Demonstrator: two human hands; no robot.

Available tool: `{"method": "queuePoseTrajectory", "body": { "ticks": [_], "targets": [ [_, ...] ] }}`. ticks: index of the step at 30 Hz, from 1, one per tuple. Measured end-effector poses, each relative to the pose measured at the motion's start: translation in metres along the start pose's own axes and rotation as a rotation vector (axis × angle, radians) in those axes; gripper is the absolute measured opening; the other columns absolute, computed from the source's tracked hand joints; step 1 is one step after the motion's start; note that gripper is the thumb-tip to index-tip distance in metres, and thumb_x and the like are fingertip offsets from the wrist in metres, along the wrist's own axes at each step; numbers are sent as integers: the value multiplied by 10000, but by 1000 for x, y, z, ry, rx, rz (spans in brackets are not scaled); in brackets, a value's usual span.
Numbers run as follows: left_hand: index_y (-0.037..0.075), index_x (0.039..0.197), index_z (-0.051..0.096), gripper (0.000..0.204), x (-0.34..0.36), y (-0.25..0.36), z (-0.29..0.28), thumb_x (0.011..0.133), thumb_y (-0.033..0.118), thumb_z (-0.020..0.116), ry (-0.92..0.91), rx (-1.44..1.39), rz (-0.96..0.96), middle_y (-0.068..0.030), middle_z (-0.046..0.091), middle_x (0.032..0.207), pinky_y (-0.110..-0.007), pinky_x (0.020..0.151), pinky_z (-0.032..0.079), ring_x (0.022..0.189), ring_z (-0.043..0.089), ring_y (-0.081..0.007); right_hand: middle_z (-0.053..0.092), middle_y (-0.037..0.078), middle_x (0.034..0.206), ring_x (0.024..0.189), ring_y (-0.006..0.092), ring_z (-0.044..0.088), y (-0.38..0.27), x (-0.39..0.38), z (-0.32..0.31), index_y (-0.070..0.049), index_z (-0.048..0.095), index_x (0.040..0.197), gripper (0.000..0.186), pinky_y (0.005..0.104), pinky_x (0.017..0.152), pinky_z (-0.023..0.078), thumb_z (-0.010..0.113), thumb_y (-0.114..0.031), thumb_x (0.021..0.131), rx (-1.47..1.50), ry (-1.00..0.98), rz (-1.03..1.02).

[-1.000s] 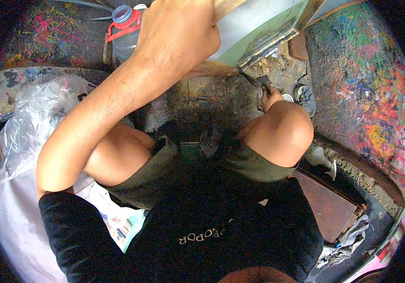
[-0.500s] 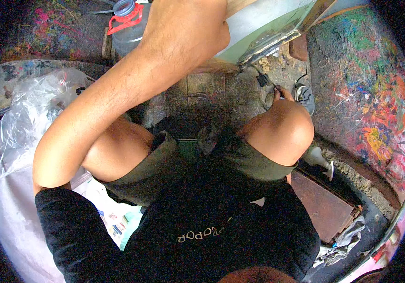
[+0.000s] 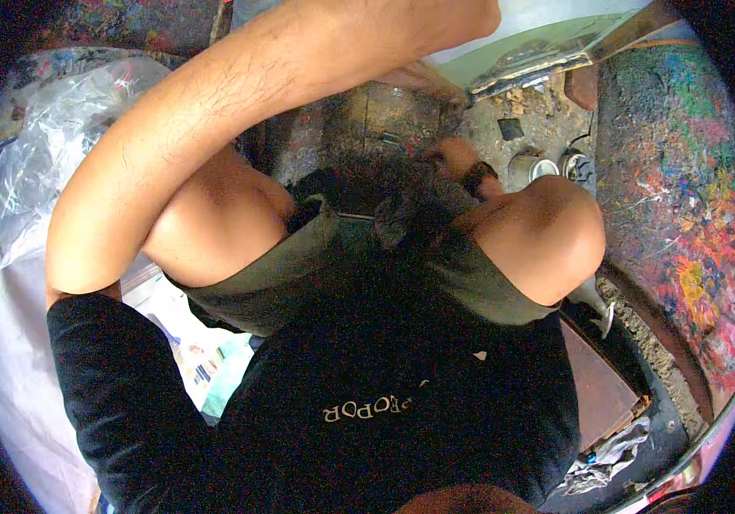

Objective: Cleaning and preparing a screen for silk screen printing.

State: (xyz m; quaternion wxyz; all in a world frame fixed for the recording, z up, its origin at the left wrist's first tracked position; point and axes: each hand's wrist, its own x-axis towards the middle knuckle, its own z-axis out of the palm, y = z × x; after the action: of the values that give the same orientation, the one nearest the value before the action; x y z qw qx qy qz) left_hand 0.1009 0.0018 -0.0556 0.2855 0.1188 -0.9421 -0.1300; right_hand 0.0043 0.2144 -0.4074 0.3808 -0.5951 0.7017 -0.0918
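My left forearm crosses the upper part of the view, and my left hand (image 3: 466, 19) is at the top edge with its fingers hidden. It is next to a framed panel (image 3: 547, 38) with a pale, greenish surface and worn edges, which leans at the upper right. My right hand (image 3: 456, 157) is low between my knees, partly hidden behind my right knee, a dark band at its wrist. Its fingers are too dark and blurred to read. A metal can (image 3: 532, 169) and a smaller round container (image 3: 575, 165) stand to the right of it.
Paint-splattered surfaces (image 3: 676, 188) rise along the right side. Clear plastic sheeting (image 3: 50, 146) lies at the left over a white cover. Near my right hip are a brown box (image 3: 599, 385) and a crumpled rag (image 3: 612, 463). A small dark flat piece (image 3: 511, 128) lies beyond the can.
My left hand has moved right along the top. My right hand has shifted left, away from beside the round container. The view has also shifted, and the red-handled jug has gone out of sight.
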Motion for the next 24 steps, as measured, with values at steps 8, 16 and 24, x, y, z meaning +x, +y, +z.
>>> {"method": "queuePoseTrajectory", "body": {
  "ticks": [8, 16, 24],
  "targets": [
    [-58, 915, 444, 244, 8, 7, 5, 703, -67, 565, -52, 58, -67, -320, 613, 816, -522, 749, 490, 830, 616, -496, 637, 182, 1093, 1064, 360, 589, -28, 116, 66, -98, 708, 953, 231, 430, 951, 464, 604, -57, 750, 381, 120, -450],
    [-77, 937, 433, 250, 8, 22, -4, 717, -77, 552, -113, 50, -212, -321, 603, 821, -515, 756, 485, 842, 611, -486, 357, 188, 1467, 1339, 417, 361, 41, 105, 113, -181, 632, 1215, 476, 492, 1065, 400, 671, -195, 740, -123, 49, 476],
    [-83, 918, 420, 237, 6, 6, 1, 715, -104, 541, -64, 48, -131, -298, 584, 761, -497, 676, 493, 761, 616, -454, 265, 222, 1530, 1327, 436, 389, 14, 117, 142, -113, 446, 1371, 614, 523, 974, 479, 664, -260, 817, -374, 54, 278]
  ]
}}
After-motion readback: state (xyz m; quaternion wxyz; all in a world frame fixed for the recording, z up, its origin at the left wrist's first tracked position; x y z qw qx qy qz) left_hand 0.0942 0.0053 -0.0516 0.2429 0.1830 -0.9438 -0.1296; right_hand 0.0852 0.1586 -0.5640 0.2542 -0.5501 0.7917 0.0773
